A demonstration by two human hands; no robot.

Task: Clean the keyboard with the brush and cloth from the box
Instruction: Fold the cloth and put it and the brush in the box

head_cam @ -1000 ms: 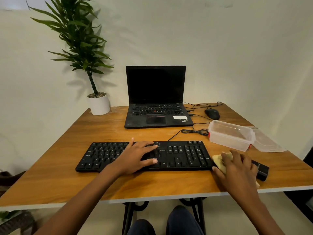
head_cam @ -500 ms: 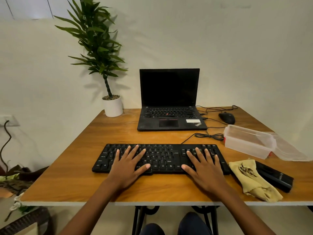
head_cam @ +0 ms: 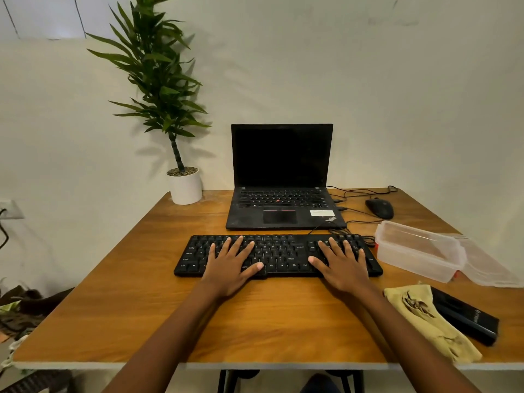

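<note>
**Both hands flat on the keyboard, cloth and brush set aside**

The black keyboard lies square across the middle of the wooden worktop, just in front of the laptop. The left hand rests on its left half and the right hand on its right half. Both are released, with fingers straight and spread over the keys and thumbs pointing inward; neither grasps anything.

To the right of the keyboard, near the front edge, the yellow cloth lies crumpled on the worktop, apart from the right hand. The brush, seen from here only as a flat black bar, lies touching the cloth's right side. Behind these stands the clear plastic box, uncovered, close to the keyboard's right end, with its lid lying against its right side.

Farther back, the open laptop shows a dark screen. A black mouse sits to its right among thin cables, and a potted plant stands at the far left corner against the wall.
</note>
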